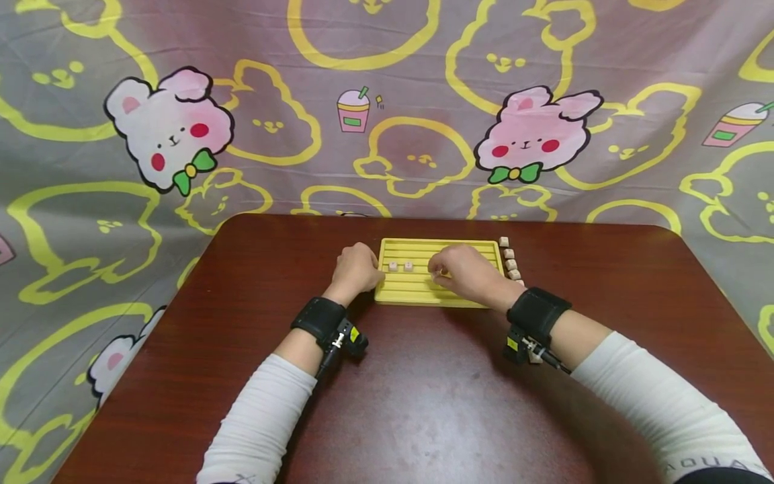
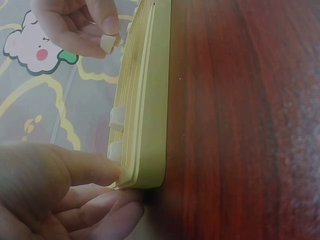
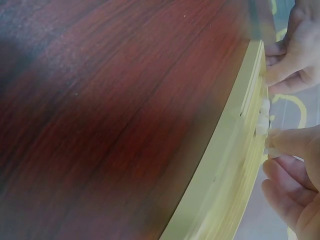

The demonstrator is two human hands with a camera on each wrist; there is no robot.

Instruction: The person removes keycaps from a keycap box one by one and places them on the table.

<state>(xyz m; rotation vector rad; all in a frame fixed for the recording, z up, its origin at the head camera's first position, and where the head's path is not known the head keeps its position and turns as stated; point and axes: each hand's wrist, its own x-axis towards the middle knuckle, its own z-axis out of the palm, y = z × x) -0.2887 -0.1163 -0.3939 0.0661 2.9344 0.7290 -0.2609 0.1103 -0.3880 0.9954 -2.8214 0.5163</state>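
Note:
A yellow ridged tray (image 1: 402, 299) lies on the table, its slots running left to right. At its left end my left hand (image 1: 357, 270) grips the rim, thumb on top and fingers against the outer side in the left wrist view. Two small off-white cubes (image 1: 408, 267) with faint marks sit side by side with a gap in one slot, near that hand. Over the middle right of the tray, my right hand (image 1: 464, 272) pinches another off-white cube (image 2: 107, 44) between thumb and fingers. The marks on the cubes are too small to read.
Several loose cubes (image 1: 510, 254) stand in a line along the tray's right side, partly hidden by my right hand. One more cube (image 1: 535, 358) lies beneath my right wrist. Behind the brown table (image 1: 423, 403) hangs a patterned cloth (image 1: 411, 87).

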